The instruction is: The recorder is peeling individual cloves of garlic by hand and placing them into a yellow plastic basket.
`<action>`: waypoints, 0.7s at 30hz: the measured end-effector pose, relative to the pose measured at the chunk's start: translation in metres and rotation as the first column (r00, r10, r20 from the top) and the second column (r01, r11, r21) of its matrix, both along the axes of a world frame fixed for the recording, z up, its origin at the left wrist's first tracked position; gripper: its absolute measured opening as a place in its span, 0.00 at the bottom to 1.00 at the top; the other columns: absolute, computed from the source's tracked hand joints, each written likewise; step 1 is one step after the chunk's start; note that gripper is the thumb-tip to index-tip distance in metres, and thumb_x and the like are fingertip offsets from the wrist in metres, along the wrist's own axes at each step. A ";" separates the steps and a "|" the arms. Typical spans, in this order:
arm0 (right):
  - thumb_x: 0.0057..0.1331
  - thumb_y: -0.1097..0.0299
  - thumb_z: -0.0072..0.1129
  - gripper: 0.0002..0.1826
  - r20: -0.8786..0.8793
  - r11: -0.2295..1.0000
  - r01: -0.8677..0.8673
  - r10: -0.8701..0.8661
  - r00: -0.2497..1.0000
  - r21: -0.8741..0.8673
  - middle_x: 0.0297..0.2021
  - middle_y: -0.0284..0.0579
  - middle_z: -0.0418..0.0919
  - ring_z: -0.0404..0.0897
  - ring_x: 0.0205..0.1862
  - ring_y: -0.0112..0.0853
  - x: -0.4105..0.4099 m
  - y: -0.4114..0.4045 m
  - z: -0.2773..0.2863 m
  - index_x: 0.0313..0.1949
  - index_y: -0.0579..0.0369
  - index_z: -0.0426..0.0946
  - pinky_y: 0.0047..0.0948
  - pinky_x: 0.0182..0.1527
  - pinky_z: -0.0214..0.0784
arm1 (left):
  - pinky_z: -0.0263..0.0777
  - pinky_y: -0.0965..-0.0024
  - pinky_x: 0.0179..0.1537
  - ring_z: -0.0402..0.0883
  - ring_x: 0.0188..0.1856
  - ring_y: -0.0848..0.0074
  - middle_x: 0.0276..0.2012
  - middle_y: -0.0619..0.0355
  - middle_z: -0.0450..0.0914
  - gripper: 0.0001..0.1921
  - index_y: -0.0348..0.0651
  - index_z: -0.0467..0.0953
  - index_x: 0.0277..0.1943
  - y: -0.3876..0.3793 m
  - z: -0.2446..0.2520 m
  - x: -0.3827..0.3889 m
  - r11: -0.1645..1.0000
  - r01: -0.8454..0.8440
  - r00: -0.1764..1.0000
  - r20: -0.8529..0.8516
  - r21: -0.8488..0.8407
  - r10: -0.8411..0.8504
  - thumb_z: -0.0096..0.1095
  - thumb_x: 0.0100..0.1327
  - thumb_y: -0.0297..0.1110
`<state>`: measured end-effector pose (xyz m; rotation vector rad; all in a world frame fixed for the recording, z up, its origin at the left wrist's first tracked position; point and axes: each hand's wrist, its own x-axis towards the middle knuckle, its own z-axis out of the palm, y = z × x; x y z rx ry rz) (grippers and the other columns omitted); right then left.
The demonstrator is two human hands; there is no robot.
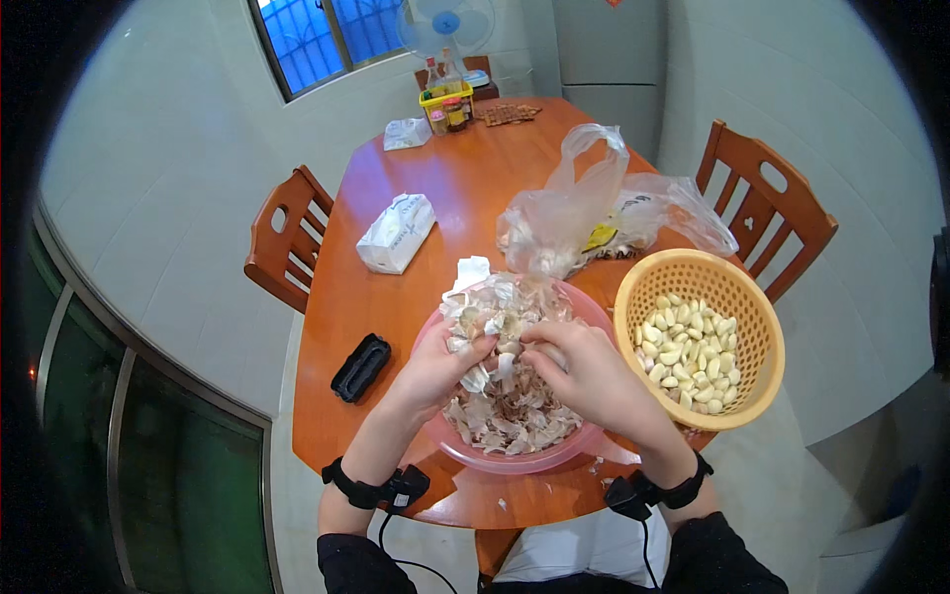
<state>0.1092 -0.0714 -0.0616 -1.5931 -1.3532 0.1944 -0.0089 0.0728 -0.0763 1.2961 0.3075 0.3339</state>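
Note:
A pink plastic basin [512, 465] heaped with papery garlic skins [519, 423] stands before me on the wooden table. Over it, my left hand [438, 367] grips a partly broken garlic bulb [507, 324] with loose skin about it. The fingertips of my right hand [582, 364] are pinched at the bulb's right side, by a clove [509, 347]. Exactly what lies between those fingers is partly hidden. To the right, a yellow perforated plastic basket [631, 297] holds many peeled garlic cloves [690, 349].
Translucent plastic bags [571, 215] lie behind the basin. A tissue pack [397, 234] and a black case-like object [361, 367] are on the left of the wooden table [460, 178]. A yellow condiment basket [447, 104] stands far back. Wooden chairs [289, 237] flank the table.

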 end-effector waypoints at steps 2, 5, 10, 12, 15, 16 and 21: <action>0.56 0.73 0.51 0.08 -0.070 1.000 -0.006 0.006 0.998 0.006 0.23 0.54 0.73 0.74 0.27 0.44 -0.003 0.004 -0.004 0.33 0.65 0.72 0.34 0.31 0.63 | 0.69 0.76 0.40 0.74 0.41 0.79 0.41 0.59 0.74 0.20 0.36 0.65 0.51 -0.004 0.002 0.000 0.997 -0.047 0.999 -0.019 0.053 0.048 0.59 0.56 0.28; 0.56 0.73 0.52 0.08 -0.152 1.000 -0.009 0.008 0.988 -0.004 0.21 0.54 0.71 0.72 0.23 0.43 -0.009 0.010 -0.009 0.32 0.65 0.72 0.35 0.27 0.61 | 0.69 0.77 0.40 0.74 0.39 0.81 0.39 0.60 0.76 0.19 0.35 0.68 0.47 -0.008 -0.001 0.000 0.979 -0.133 0.991 0.016 0.152 0.132 0.63 0.53 0.29; 0.56 0.72 0.53 0.08 -0.126 0.998 0.032 -0.038 0.991 -0.053 0.19 0.53 0.70 0.70 0.21 0.42 -0.011 0.014 -0.017 0.33 0.64 0.72 0.33 0.26 0.61 | 0.69 0.76 0.40 0.74 0.38 0.83 0.38 0.60 0.76 0.17 0.35 0.71 0.45 -0.008 -0.003 0.001 0.958 -0.182 0.983 0.070 0.222 0.170 0.65 0.52 0.30; 0.56 0.72 0.54 0.09 -0.167 0.999 0.049 -0.051 0.985 -0.019 0.16 0.47 0.67 0.68 0.19 0.34 -0.009 0.012 -0.018 0.35 0.64 0.73 0.31 0.24 0.60 | 0.69 0.76 0.41 0.74 0.37 0.82 0.37 0.61 0.77 0.16 0.34 0.72 0.44 -0.003 -0.007 -0.001 0.924 -0.230 0.973 0.073 0.306 0.218 0.63 0.52 0.29; 0.58 0.71 0.53 0.10 -0.384 0.994 -0.049 0.007 0.923 -0.099 0.15 0.38 0.67 0.66 0.18 0.23 0.001 -0.001 -0.010 0.36 0.65 0.74 0.25 0.20 0.58 | 0.69 0.76 0.41 0.75 0.36 0.82 0.34 0.62 0.77 0.16 0.34 0.71 0.44 -0.007 0.008 -0.005 0.949 -0.212 0.974 -0.027 0.235 0.225 0.63 0.53 0.30; 0.61 0.69 0.52 0.11 -0.666 0.988 -0.144 0.074 0.742 -0.051 0.18 0.32 0.67 0.61 0.17 0.16 0.000 -0.005 -0.006 0.37 0.66 0.74 0.17 0.18 0.55 | 0.69 0.76 0.41 0.75 0.36 0.82 0.34 0.62 0.77 0.16 0.34 0.71 0.44 -0.006 0.007 -0.006 0.949 -0.212 0.974 -0.025 0.234 0.224 0.63 0.53 0.30; 0.64 0.69 0.46 0.16 -0.913 0.922 -0.368 0.251 0.321 0.124 0.34 0.44 0.73 0.58 0.19 0.15 0.012 -0.028 0.005 0.47 0.70 0.65 0.10 0.18 0.52 | 0.66 0.69 0.49 0.71 0.48 0.71 0.44 0.49 0.72 0.31 0.36 0.61 0.55 0.000 -0.001 -0.016 0.336 -0.083 0.986 0.030 0.938 0.161 0.66 0.50 0.32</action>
